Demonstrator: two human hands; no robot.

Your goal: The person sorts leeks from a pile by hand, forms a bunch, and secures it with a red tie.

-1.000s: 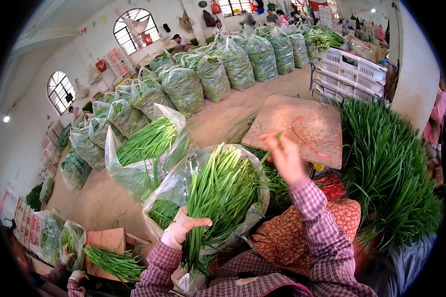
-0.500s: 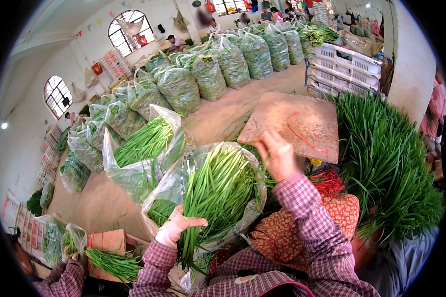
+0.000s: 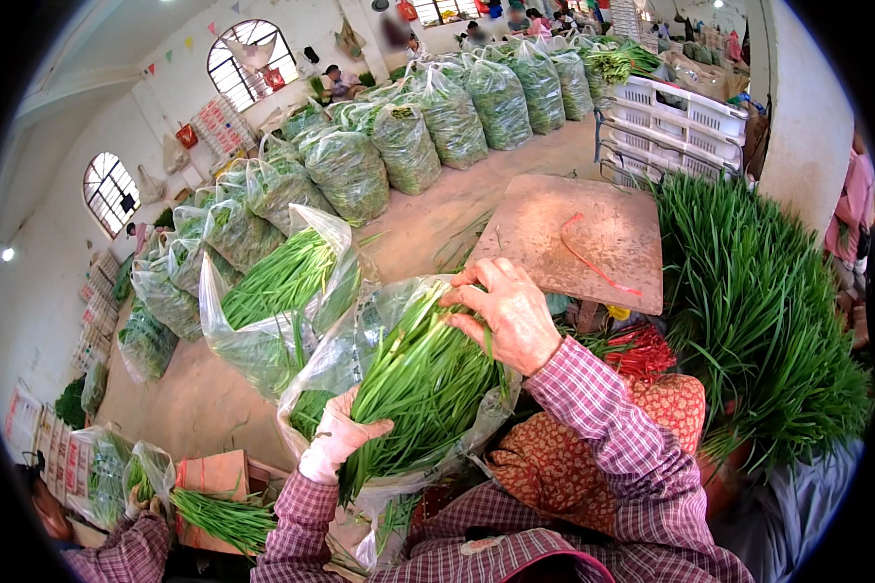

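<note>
A thick bunch of long green chives [image 3: 423, 364] lies over an open clear plastic bag [image 3: 504, 394] before me, pale ends pointing away. My left hand [image 3: 335, 437], in a whitish covering, is closed round the bunch's left side, thumb across the leaves. At the far pale ends, my bare right hand [image 3: 501, 309] has curled fingers pinching stalks; its fingertips are partly hidden. Just beyond that hand is a worn wooden board [image 3: 554, 238] with a red tie strip [image 3: 593, 257] on it. A second open bag of chives [image 3: 282, 282] stands to the left.
A tall heap of chives [image 3: 758, 321] fills the right side, near stacked white crates [image 3: 671, 126]. Red ties [image 3: 640, 352] lie beside my patterned red cloth [image 3: 554, 466]. Rows of filled bags [image 3: 345, 175] stand beyond. A co-worker's hand [image 3: 144, 503] is at lower left, by cut chives [image 3: 226, 520].
My right hand has come down and left from beside the board onto the pale ends of the chives. My left hand and the bunch have shifted slightly left.
</note>
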